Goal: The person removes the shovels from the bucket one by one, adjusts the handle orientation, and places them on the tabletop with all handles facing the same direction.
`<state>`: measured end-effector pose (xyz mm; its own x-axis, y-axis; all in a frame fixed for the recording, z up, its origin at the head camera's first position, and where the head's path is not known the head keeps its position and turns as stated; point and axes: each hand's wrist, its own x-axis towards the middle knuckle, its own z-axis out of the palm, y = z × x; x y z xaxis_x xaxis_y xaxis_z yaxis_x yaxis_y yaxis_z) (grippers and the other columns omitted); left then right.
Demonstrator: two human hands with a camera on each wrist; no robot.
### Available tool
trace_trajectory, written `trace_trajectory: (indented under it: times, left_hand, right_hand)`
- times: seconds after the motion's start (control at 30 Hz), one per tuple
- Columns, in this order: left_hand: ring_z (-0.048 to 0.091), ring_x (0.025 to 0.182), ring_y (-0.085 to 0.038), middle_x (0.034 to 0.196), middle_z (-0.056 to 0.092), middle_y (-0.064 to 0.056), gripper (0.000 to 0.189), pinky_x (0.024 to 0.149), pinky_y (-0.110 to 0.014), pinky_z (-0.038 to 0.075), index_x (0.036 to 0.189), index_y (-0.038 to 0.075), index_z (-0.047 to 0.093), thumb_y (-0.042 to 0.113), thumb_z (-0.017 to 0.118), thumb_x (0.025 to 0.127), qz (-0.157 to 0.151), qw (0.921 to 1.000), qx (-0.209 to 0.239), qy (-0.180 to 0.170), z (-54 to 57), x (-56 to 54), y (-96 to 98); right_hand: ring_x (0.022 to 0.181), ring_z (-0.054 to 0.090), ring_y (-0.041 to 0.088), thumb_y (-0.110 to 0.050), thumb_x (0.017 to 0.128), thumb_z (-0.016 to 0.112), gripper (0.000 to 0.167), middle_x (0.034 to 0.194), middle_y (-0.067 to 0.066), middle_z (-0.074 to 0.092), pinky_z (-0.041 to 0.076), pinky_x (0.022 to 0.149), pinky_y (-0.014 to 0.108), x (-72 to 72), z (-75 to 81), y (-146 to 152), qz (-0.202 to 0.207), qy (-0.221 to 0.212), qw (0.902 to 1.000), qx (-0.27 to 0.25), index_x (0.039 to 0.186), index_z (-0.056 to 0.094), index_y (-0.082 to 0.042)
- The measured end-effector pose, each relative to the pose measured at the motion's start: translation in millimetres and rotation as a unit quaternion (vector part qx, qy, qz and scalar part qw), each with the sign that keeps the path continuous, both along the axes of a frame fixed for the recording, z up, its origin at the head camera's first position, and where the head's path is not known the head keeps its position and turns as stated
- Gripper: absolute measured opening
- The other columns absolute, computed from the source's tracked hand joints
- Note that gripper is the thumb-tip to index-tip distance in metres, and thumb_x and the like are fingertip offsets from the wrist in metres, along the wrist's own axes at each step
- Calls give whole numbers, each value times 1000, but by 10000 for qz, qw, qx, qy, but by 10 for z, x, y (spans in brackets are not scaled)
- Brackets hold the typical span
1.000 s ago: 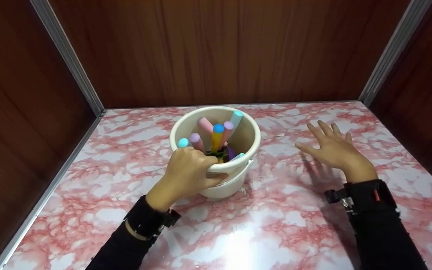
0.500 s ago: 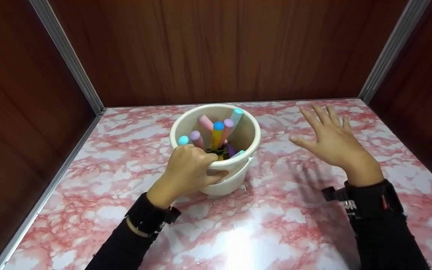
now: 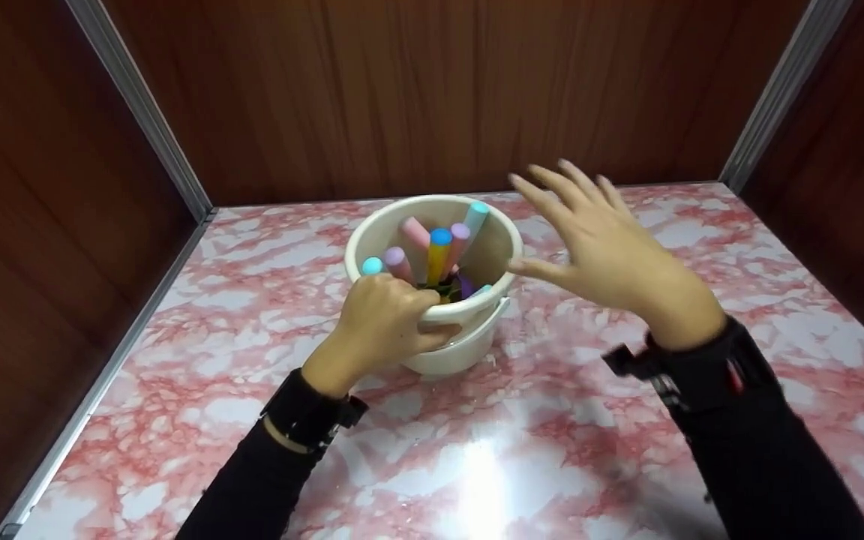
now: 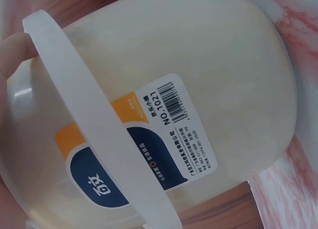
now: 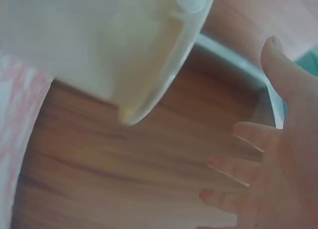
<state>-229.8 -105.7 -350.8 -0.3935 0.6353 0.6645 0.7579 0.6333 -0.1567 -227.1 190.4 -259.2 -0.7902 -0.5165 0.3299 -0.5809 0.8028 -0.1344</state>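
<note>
Nearest are the two dark sleeves, the left sleeve [image 3: 244,480] and the right sleeve [image 3: 777,472], each ending in a black wristband. Beyond them the left hand [image 3: 383,322] grips the near rim of the white bucket [image 3: 451,356], its fingers hooked over the edge and its thumb outside. The left wrist view shows the bucket's white handle [image 4: 99,110] hanging down across a printed label [image 4: 139,144]. The right hand [image 3: 597,247] is spread wide and holds nothing; it hovers to the right of the rim, and the right wrist view shows a gap between the two.

The bucket appears to stand on the marbled table [image 3: 252,360]. In it, sticks lean at various angles, among them a yellow stick [image 3: 439,259] with a blue end, and a purple thing [image 3: 465,286] shows low down.

As for progress, the steadying grip seems done, while any work for the right hand seems yet to begin, since it has hold of nothing. Furthest off is the brown back wall [image 3: 439,97].
</note>
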Motion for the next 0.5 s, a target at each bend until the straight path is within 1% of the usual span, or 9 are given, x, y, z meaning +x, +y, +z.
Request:
trace_trajectory:
  times: [0.07,0.17,0.27,0.37,0.43,0.5]
  left_hand:
    - [44,43,-13,51,44,2,52,45,-27,32,62,15,54,48,88,84,-18,10000,-2,25,1,-12,5]
    - [46,44,-12,50,46,3,51,44,-28,34,62,15,56,48,90,82,-6,9999,-33,102,1,-15,0]
    - [43,45,-11,50,47,4,51,44,-29,35,62,16,57,49,91,81,23,9998,-60,192,3,-16,-1]
    - [38,47,-9,50,47,5,52,43,-30,36,61,16,57,50,90,82,28,9996,-82,267,8,-23,7]
    - [36,48,-9,51,47,5,51,43,-31,37,62,16,56,50,90,81,38,9995,-92,307,10,-28,17]
    - [39,48,-11,51,47,5,51,43,-32,38,62,16,56,50,90,80,48,9994,-79,340,7,-32,29]
  right_hand:
    - [162,18,41,-62,100,64,88,174,11,27,14,125,69,-59,119,-138,224,231,9992,222,170,26,-26]
    - [157,32,38,-57,100,68,85,169,12,38,26,123,65,-156,268,-363,594,513,9952,580,168,32,-23]
    - [147,47,36,-52,99,71,79,161,13,49,38,117,61,-247,352,-590,977,636,9888,930,165,41,-20]
    - [131,59,36,-48,99,73,69,146,13,61,49,105,56,-321,360,-814,1266,645,9804,1363,157,52,-16]
    - [123,62,36,-44,99,73,59,137,14,64,53,98,54,-363,328,-950,1362,646,9724,1781,148,60,-14]
    - [115,63,36,-38,99,74,47,127,14,66,56,90,52,-401,273,-1063,1396,695,9632,2188,137,67,-12]
